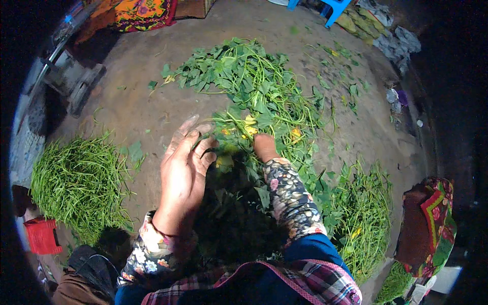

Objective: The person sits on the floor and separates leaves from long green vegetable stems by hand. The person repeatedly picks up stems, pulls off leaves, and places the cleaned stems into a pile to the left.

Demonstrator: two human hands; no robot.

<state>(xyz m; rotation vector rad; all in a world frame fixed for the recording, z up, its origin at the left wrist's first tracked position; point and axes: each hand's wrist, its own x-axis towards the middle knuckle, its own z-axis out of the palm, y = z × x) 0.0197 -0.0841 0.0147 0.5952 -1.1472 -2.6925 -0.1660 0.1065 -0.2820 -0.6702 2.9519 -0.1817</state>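
Observation:
My left hand point(185, 164) is raised over the floor with its fingers bent and dusty. A sliver of green shows between its fingers, but whether they grip it is unclear. To the right, my right hand point(264, 147) is closed on leafy green stems point(238, 122) with yellow leaves point(249, 127) beside it. Beyond both hands spreads a heap of leafy vines point(244, 72), its long pale stems tangled on the right. Dark shadow covers the greens between my forearms.
At the left lies a pile of thin green stems point(82, 181), near a red plastic object point(42, 235). More stems point(364, 221) lie at the right, by a patterned cloth point(438, 225). Blue plastic stool legs point(335, 11) stand at the far side. Loose leaves point(352, 91) dot the floor.

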